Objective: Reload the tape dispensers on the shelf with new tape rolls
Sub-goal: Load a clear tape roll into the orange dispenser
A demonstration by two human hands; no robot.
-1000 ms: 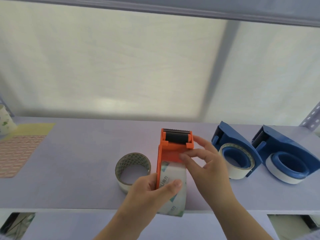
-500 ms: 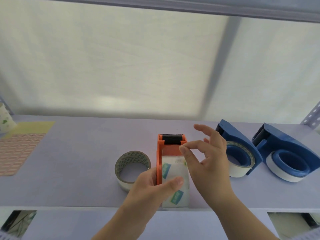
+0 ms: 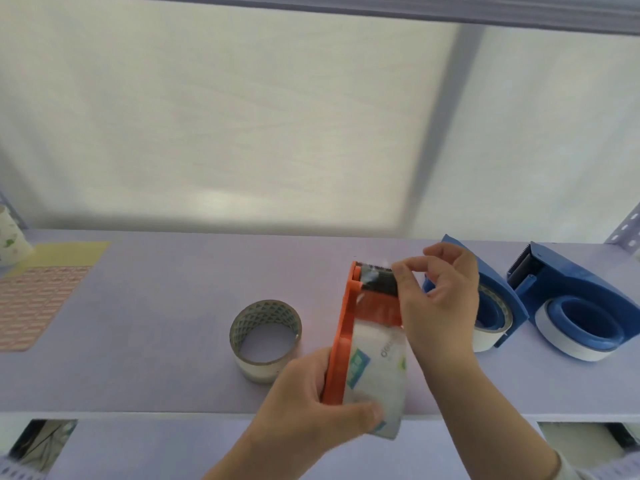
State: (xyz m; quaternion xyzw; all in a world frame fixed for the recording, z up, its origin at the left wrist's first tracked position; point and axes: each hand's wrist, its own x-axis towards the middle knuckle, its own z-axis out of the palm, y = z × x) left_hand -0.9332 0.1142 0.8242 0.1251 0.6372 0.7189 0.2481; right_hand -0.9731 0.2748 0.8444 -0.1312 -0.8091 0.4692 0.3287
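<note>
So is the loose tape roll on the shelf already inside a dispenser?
No, the loose tape roll sits bare on the shelf, left of the orange dispenser.

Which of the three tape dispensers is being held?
The orange dispenser, gripped by the left hand. The two blue dispensers sit untouched on the shelf.

Your left hand (image 3: 311, 407) holds an orange tape dispenser (image 3: 341, 344) with a black cutter end; its tape roll (image 3: 377, 372) is white, printed with green and teal patches and grey lettering. Beside it, the loose tape roll (image 3: 265, 337) is clear-grey with a dark triangle lattice inside. You also see two blue dispensers (image 3: 498, 299) (image 3: 581, 306), each carrying white tape. The shelf (image 3: 156, 306) is pale lilac. Far left lie a yellow sheet (image 3: 65, 254) and a pink brick-patterned mat (image 3: 34, 303).
</note>
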